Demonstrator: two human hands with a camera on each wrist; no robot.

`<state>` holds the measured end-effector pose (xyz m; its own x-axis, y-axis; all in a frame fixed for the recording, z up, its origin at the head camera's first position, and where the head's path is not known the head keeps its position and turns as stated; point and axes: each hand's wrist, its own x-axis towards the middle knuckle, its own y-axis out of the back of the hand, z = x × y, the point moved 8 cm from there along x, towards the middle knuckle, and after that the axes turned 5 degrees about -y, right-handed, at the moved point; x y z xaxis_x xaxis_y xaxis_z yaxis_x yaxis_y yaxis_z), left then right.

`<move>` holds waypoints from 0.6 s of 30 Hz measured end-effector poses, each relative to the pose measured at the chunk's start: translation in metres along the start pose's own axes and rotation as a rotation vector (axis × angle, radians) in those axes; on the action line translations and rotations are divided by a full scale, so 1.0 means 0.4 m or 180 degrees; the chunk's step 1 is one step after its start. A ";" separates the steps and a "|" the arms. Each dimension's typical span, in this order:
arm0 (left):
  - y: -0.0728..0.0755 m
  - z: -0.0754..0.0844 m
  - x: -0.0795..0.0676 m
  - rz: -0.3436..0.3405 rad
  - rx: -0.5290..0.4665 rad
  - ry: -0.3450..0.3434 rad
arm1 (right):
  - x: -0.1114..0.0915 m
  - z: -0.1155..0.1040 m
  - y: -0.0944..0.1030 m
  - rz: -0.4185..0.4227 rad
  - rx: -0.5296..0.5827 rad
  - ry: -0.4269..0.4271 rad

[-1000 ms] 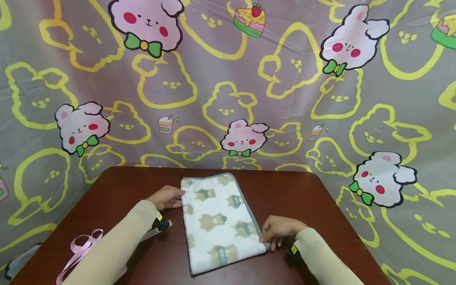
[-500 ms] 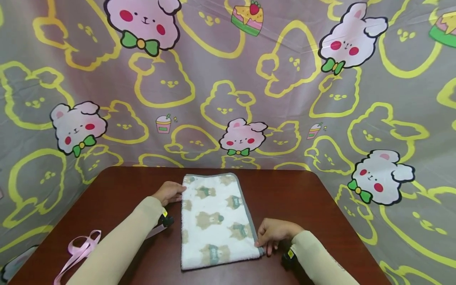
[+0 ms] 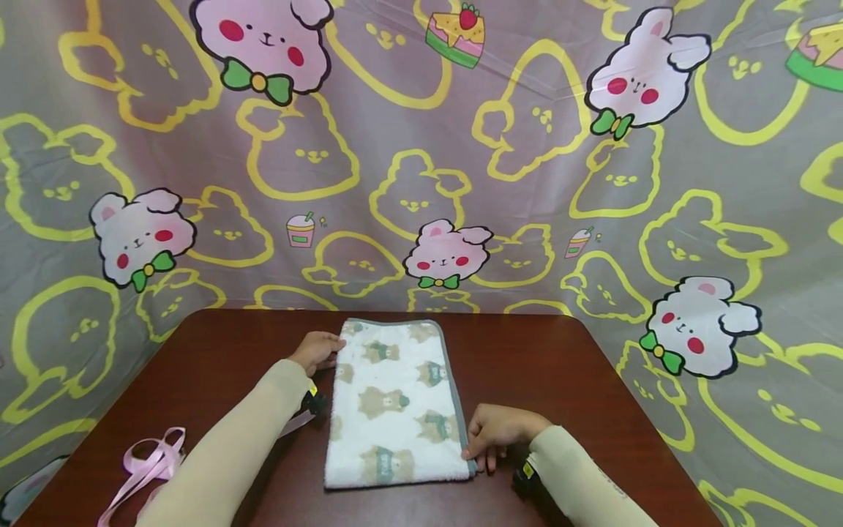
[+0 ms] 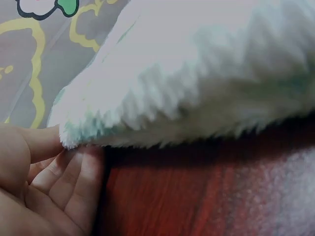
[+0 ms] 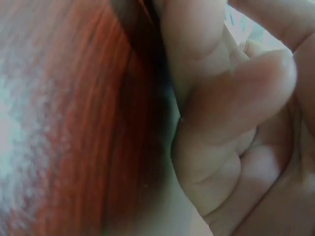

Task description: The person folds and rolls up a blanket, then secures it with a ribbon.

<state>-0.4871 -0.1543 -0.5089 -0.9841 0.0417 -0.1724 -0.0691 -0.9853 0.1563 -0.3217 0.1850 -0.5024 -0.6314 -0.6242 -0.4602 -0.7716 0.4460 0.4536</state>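
White, fleecy cloth [image 3: 395,380] lies at lower centre of the head view; the left hand [image 3: 318,353] pinches its upper-left edge, the right hand [image 3: 499,433] its lower-right corner; probably light, floppy, best gripped at corners.

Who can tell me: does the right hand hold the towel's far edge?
No, the right hand pinches the towel at its near right corner.

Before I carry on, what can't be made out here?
Cloth, underside: head view, hidden beneath its upper face.
Its print: left wrist view, blurred up close.
Right grip, pinch point: right wrist view, blocked by its own fingers.
Ribbon: head view, partly behind the left sleeve, cut off at the bottom edge.
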 end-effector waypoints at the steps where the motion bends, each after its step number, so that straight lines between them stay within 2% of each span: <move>1: 0.001 -0.001 -0.002 0.0011 0.0005 -0.0021 | 0.001 -0.001 -0.003 -0.0007 -0.0012 0.0003; 5: 0.005 -0.003 -0.019 0.0048 0.0073 -0.0061 | 0.003 -0.003 -0.010 0.0008 -0.0069 0.0018; 11: 0.001 0.006 -0.057 -0.0169 0.0165 -0.0097 | -0.001 -0.002 -0.015 -0.0002 -0.0052 0.0018; 14: 0.007 0.022 -0.074 -0.0233 0.0208 -0.0222 | -0.005 -0.004 -0.011 0.0019 -0.0094 0.0005; 18: 0.014 0.063 -0.107 -0.0337 0.0391 -0.0613 | -0.012 -0.015 -0.004 0.0078 -0.0148 0.0020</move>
<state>-0.4493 -0.1576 -0.4761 -0.9825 0.1861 -0.0073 -0.1813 -0.9467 0.2662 -0.3170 0.1834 -0.4963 -0.6494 -0.6176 -0.4438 -0.7513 0.4310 0.4998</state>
